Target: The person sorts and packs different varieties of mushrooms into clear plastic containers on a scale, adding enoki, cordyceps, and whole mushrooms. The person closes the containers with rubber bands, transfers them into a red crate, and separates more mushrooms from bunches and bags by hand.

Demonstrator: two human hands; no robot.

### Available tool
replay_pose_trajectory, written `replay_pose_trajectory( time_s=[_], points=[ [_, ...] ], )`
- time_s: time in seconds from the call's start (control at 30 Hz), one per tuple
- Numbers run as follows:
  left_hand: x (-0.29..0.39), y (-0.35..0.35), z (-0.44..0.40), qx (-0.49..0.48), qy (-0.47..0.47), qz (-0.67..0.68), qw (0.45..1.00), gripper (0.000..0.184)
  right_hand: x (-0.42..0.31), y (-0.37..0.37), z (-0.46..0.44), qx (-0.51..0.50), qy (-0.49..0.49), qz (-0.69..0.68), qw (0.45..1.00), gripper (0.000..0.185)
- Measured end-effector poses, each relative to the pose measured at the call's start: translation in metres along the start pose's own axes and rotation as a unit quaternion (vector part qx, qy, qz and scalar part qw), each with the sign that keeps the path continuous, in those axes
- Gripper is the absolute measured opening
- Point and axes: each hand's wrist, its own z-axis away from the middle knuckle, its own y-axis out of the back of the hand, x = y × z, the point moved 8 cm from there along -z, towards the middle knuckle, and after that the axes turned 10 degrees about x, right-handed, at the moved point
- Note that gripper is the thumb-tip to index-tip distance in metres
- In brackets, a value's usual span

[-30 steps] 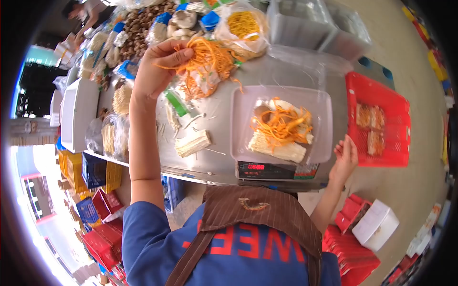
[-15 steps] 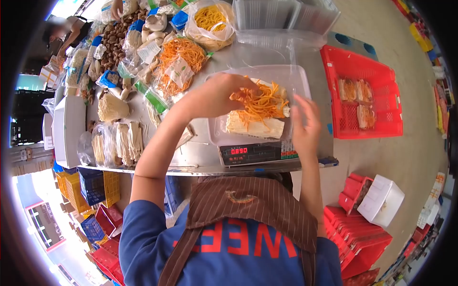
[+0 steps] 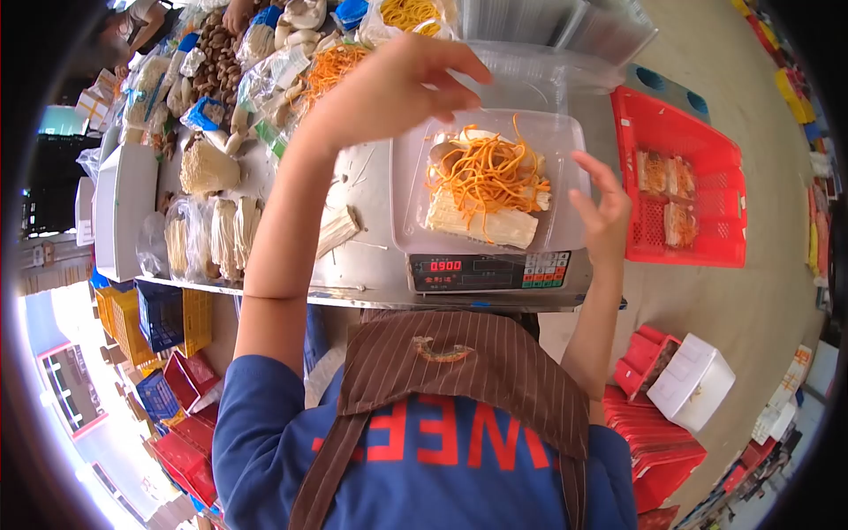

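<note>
A clear plastic tray [image 3: 408, 199] rests on a digital scale [image 3: 486, 276] whose display reads 0.900. In the tray, a tangle of thin orange mushroom strands [image 3: 484, 177] lies over a pale enoki bundle [image 3: 477, 221] and other pale mushrooms, partly covered. My left hand [image 3: 402, 88] is raised over the tray's far left corner, fingers apart and holding nothing. Beside the tray's right edge hovers my right hand [image 3: 605, 208], open, with thumb and fingers spread and nothing in it.
Bagged orange strands [image 3: 331, 71], brown mushrooms [image 3: 216, 66] and enoki bundles [image 3: 237, 234] cover the table's left side. Stacked clear trays [image 3: 565, 26] stand at the back. Right of the table, a red crate [image 3: 685, 132] holds several packed trays. Another person's hand [image 3: 238, 16] shows at the far edge.
My left hand has let go of the orange strands and lifted away to the upper left. My right hand has shifted slightly right. The display went from 0.890 to 0.900.
</note>
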Motion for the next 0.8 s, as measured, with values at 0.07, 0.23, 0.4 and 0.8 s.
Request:
replay_pose_trajectory(
  time_s=[0.07,0.23,0.4,0.8],
  points=[
    [-0.015,0.024,0.008,0.056,-0.002,0.023,0.998,0.02,0.014,0.02,0.011,0.057,-0.035,-0.039,0.997,0.04],
    [-0.069,0.059,0.043,0.129,0.054,0.051,0.989,0.017,0.059,0.078,0.058,0.237,-0.161,-0.093,0.954,0.029],
    [-0.127,0.079,0.076,0.217,0.151,0.105,0.959,0.018,0.077,0.098,0.079,0.308,-0.186,-0.043,0.932,0.025],
    [-0.175,-0.051,-0.009,0.195,0.236,0.381,0.873,0.036,0.058,-0.02,0.022,0.193,-0.262,-0.126,0.937,0.051]
  ],
)
